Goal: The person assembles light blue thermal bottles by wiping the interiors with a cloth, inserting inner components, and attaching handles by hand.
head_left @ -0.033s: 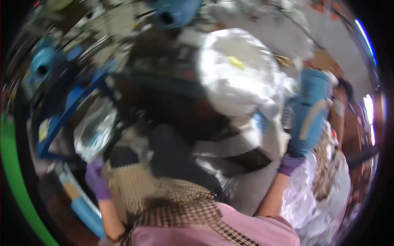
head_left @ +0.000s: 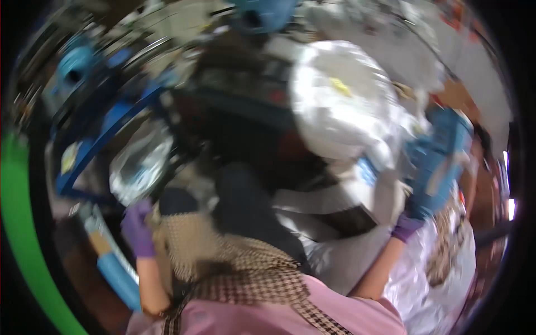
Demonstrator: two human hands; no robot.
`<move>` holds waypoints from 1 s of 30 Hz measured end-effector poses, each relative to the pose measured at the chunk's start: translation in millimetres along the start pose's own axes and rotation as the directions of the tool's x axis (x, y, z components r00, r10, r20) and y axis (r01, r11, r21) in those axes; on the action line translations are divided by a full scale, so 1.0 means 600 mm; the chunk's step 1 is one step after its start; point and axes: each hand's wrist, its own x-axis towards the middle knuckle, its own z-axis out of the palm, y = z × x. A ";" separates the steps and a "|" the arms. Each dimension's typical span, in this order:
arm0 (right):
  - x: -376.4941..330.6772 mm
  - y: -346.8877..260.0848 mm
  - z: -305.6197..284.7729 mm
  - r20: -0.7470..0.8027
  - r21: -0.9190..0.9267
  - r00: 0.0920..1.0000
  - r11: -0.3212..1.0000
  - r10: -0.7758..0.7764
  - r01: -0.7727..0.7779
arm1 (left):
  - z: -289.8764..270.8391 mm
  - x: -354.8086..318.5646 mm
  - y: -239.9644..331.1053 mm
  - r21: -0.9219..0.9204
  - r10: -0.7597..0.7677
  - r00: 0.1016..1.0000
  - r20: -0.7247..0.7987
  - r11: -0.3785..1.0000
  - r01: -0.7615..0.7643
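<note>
1. A person in a pink cloth top [head_left: 346, 304] and a brown-and-black houndstooth apron [head_left: 251, 286] has both arms spread apart, each hand in a purple glove.
2. The left hand [head_left: 138, 229] hangs beside the apron's left edge with its fingers seemingly curled; blur leaves it impossible to tell whether they hold anything.
3. The right hand [head_left: 406, 226] grips the near end of a blue, roughly cylindrical plastic housing [head_left: 430, 167], its fingertips hidden. The housing tilts up and away, a hold that probably keeps its length clear of the wrist.
4. Below it, a translucent white plastic bag [head_left: 410, 279] bulges around brown, tangled material [head_left: 444, 254], likely gathered there to stay contained.
5. At left, a clear plastic bag [head_left: 139, 173] hangs open just inside a bent blue frame [head_left: 106, 137], which perhaps supports it.
6. Farther off, a white plastic-lined round container [head_left: 304, 95] holds a small yellow piece [head_left: 339, 86] toward its far rim; the liner appears folded outward to keep the mouth open.
7. Beyond its far left edge sits another blue plastic part [head_left: 268, 14], dark-holed and blurred.
</note>
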 end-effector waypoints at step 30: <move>-0.448 0.069 0.363 0.722 0.580 -0.672 0.673 -0.164 0.459 | -0.280 -0.288 -0.425 -0.561 -0.964 -0.051 -0.262 0.109 0.821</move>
